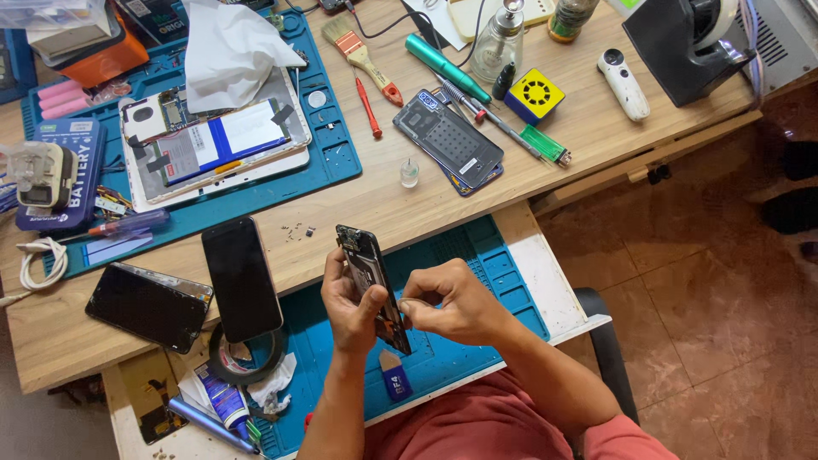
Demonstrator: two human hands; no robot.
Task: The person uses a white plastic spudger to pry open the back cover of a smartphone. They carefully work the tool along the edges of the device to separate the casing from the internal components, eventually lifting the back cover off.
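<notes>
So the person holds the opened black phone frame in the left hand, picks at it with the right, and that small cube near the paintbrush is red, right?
Nearly. The head view shows the opened black phone frame in the left hand, with the right hand pinching at its edge. But the small cube is yellow with a black dotted top, not red, and sits some way right of the paintbrush.
</notes>
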